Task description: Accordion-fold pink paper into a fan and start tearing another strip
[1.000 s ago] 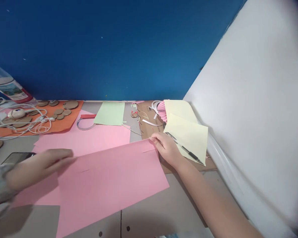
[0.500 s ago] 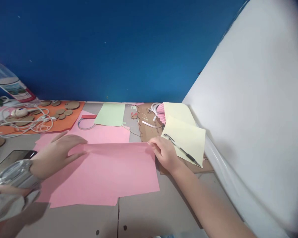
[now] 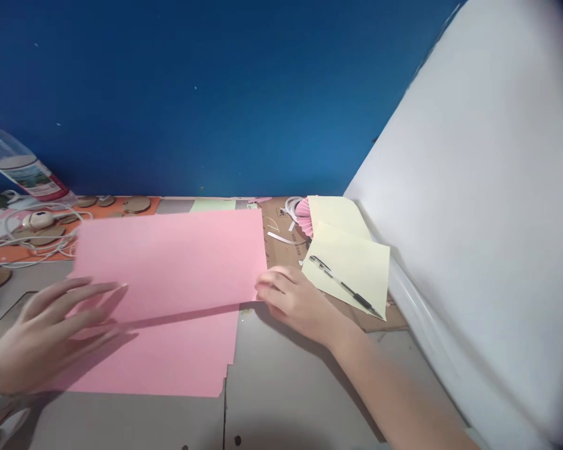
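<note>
A pink paper sheet (image 3: 178, 256) is raised a little at its near edge, casting a shadow on another pink sheet (image 3: 182, 362) beneath it. My right hand (image 3: 291, 303) pinches the upper sheet near its right near corner. At the left end of that near edge is my left hand (image 3: 59, 331), fingers stretched and spread, the thumb apart from them. Whether the left fingers touch the paper I cannot tell. The upper sheet covers most of a pale green paper (image 3: 213, 205).
Right of the sheets, a black pen (image 3: 347, 287) lies on pale yellow paper (image 3: 361, 259) over brown cardboard (image 3: 279, 250). At the left are a tilted plastic bottle (image 3: 28, 172), white cables (image 3: 51, 240) and cardboard discs (image 3: 136, 204). A blue wall (image 3: 216, 100) and a white surface (image 3: 488, 206) bound the table.
The upper pink sheet has moved away from me and left, over the green paper. My left hand has moved left and nearer, its fingers more spread. My right hand has shifted slightly left and nearer.
</note>
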`<state>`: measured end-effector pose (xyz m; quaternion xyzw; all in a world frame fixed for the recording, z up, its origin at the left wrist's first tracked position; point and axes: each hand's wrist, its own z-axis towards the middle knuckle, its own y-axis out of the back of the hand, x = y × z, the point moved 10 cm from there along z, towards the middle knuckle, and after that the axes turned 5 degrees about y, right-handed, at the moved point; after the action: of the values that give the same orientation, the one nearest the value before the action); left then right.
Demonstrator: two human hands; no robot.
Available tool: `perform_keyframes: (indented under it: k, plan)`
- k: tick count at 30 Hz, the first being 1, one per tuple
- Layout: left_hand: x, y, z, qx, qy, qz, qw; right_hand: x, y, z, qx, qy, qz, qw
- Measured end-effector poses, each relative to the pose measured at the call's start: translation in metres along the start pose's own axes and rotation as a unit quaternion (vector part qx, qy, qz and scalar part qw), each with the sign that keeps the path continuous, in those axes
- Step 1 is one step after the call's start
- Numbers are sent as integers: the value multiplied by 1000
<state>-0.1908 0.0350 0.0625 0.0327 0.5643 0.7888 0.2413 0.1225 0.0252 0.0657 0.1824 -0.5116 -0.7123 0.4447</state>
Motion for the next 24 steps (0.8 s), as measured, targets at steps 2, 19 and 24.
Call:
perform_keyframes:
  k: [2,19,24]
  plan:
    - [-24,-18,3,51,-36,25,998,-5,-16,2,69,-27,56,996]
    - [-199,-134,29,170,-166,-4,971,-28,-29,-1,52,-133,-2,990]
    - [-196,-133,28,163,-168,-9,972,-26,-57,-3,120,-128,-70,982]
